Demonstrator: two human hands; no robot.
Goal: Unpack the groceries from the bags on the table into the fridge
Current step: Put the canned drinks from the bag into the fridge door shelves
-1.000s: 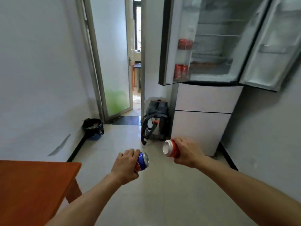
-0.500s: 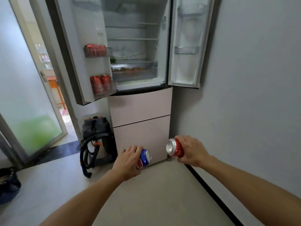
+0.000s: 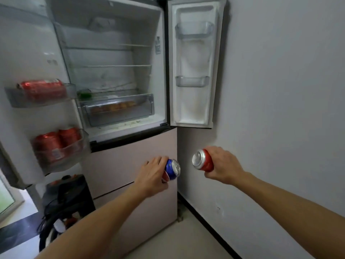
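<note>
Blue soda can (image 3: 172,168) lies gripped in the curled left hand (image 3: 152,177). Just beside it, the right hand (image 3: 223,168) wraps around a red can (image 3: 203,161). Both are held before the pink lower drawers (image 3: 130,156). Beyond, the fridge (image 3: 112,53) stands open, with more red cans (image 3: 49,144) in its left door shelves (image 3: 18,102).

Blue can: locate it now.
Head view, centre: the left hand grips the blue can before the fridge drawers, beside the red can in the right hand.
</note>
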